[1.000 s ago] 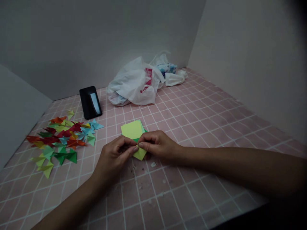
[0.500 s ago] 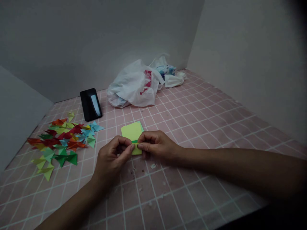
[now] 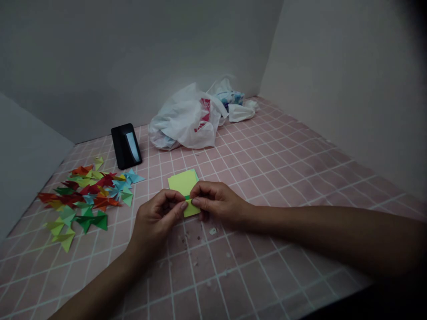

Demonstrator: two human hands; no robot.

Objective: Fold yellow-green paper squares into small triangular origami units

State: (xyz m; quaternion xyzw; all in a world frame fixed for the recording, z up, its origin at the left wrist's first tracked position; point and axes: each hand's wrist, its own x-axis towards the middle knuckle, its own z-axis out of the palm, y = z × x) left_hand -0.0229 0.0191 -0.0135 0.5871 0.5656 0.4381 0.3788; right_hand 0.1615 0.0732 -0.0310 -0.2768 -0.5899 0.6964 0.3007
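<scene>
Both of my hands meet over the pink tiled floor (image 3: 273,169). My left hand (image 3: 156,218) and my right hand (image 3: 218,202) pinch a small yellow-green folded paper (image 3: 191,209) between thumbs and fingertips. Just behind them lies a small stack of square papers (image 3: 183,181), yellow-green on top with green and blue edges showing. A spread of several folded paper pieces (image 3: 85,193) in red, green, blue, orange and yellow lies to the left of my left hand.
A black phone (image 3: 126,145) leans upright near the back wall. White plastic bags (image 3: 187,118) sit heaped in the far corner. Grey walls close in on the left, back and right. Small scraps dot the tiles near my hands.
The folded paper shows less below my fingers than a second ago; it has been folded smaller or drawn in. My hands stay in nearly the same spot.
</scene>
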